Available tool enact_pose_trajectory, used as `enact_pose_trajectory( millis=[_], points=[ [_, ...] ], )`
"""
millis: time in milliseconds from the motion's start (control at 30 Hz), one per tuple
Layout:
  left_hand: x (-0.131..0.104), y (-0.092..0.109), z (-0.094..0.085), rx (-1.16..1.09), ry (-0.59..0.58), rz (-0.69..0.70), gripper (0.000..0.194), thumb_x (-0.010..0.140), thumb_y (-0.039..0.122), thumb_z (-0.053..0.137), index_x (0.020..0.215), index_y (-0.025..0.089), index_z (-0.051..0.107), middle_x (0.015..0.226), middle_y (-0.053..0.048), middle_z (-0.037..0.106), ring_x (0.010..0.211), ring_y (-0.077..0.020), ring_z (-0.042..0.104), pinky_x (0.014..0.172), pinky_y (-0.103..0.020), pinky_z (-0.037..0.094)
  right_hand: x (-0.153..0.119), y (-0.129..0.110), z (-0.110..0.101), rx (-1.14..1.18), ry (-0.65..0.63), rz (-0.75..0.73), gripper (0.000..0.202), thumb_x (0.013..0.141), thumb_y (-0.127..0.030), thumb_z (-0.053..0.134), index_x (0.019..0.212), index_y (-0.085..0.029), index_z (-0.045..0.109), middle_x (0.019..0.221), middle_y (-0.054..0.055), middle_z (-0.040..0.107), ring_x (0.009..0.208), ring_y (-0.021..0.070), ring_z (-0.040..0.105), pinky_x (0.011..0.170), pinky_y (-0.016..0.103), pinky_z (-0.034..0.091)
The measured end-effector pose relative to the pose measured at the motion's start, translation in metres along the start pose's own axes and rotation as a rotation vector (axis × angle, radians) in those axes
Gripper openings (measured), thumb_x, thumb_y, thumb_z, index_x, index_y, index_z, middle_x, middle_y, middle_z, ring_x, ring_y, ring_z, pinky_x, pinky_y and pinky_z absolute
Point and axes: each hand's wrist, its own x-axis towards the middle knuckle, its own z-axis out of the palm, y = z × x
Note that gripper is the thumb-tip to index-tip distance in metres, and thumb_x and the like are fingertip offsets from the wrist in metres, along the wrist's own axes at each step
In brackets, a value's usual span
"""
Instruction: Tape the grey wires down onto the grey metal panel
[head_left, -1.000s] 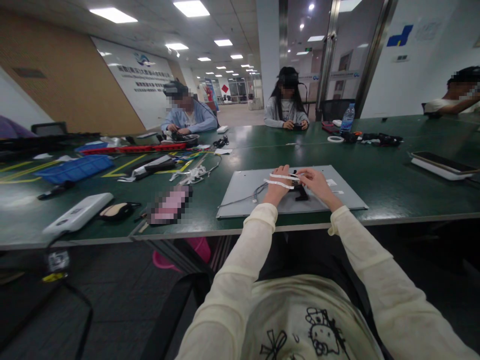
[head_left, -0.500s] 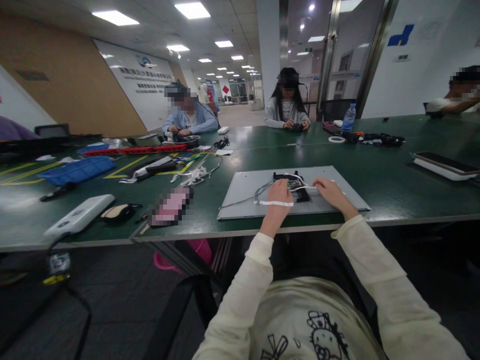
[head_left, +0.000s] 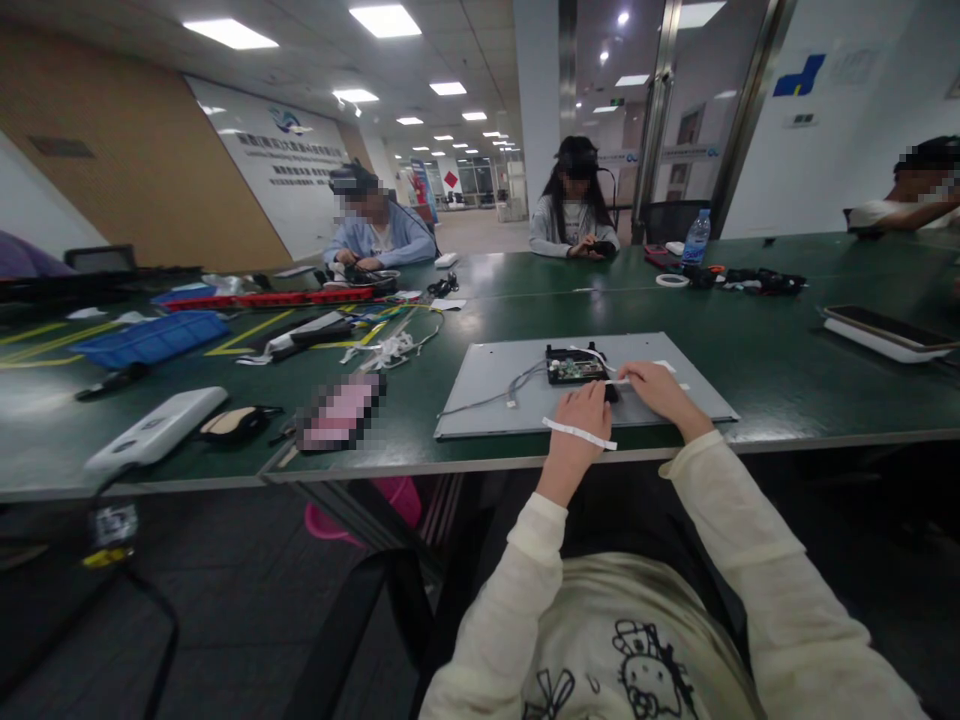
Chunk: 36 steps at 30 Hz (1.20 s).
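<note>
A flat grey panel (head_left: 487, 400) lies on the table before me. Fixed on its middle is a black frame with a green circuit board (head_left: 576, 369), and thin grey wires (head_left: 525, 377) run left from it. My left hand (head_left: 581, 420) is at the frame's near right corner, fingers closed at one end of a short white strip (head_left: 618, 381). The strip's other end is pinched by my right hand (head_left: 657, 390), just to the right. Another white strip (head_left: 579, 433) lies across the back of my left hand. My left fingertips are partly hidden.
Left of the panel lie a pink phone (head_left: 341, 412), a white power strip (head_left: 157, 428), a tangle of white strips (head_left: 394, 350) and a blue tray (head_left: 154, 338). A water bottle (head_left: 697, 238) and a tape roll (head_left: 672, 281) stand farther back. Several people sit around the table.
My left hand has moved right and nearer to me, uncovering the circuit board and wires. My right hand has shifted slightly nearer and left. The white strip between them has come down too.
</note>
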Motion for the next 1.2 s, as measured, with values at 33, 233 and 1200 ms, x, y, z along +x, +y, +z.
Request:
enact_pose_trajectory(
  millis=[33, 233, 1200],
  points=[
    [-0.001, 0.001, 0.000, 0.005, -0.008, 0.002, 0.036, 0.094, 0.023, 0.040, 0.127, 0.015, 0.050, 0.128, -0.013, 0.060, 0.114, -0.0224, 0.059, 0.099, -0.037, 0.043, 0.000, 0.000, 0.000, -0.013, -0.003, 0.003, 0.031, 0.089, -0.014, 0.037, 0.093, -0.019, 0.068, 0.102, 0.006, 0.069, 0.097, 0.0176, 0.059, 0.089, 0.027, 0.039],
    [-0.003, 0.004, -0.001, 0.038, -0.021, -0.015, 0.036, 0.094, 0.025, 0.041, 0.127, 0.016, 0.050, 0.128, -0.013, 0.060, 0.125, -0.0256, 0.050, 0.101, -0.040, 0.041, -0.003, -0.010, 0.000, -0.082, 0.016, 0.042, 0.029, 0.092, -0.015, 0.036, 0.098, -0.018, 0.065, 0.103, 0.007, 0.068, 0.098, 0.0181, 0.059, 0.089, 0.027, 0.038],
    [-0.012, 0.009, -0.006, 0.055, -0.030, -0.112, 0.035, 0.096, 0.031, 0.038, 0.127, 0.020, 0.048, 0.123, -0.011, 0.065, 0.124, -0.0256, 0.051, 0.108, -0.057, 0.026, -0.016, -0.018, 0.003, -0.156, 0.219, 0.147, 0.026, 0.085, -0.016, 0.045, 0.103, -0.016, 0.064, 0.093, 0.010, 0.065, 0.085, 0.0214, 0.059, 0.078, 0.032, 0.043]
  ],
)
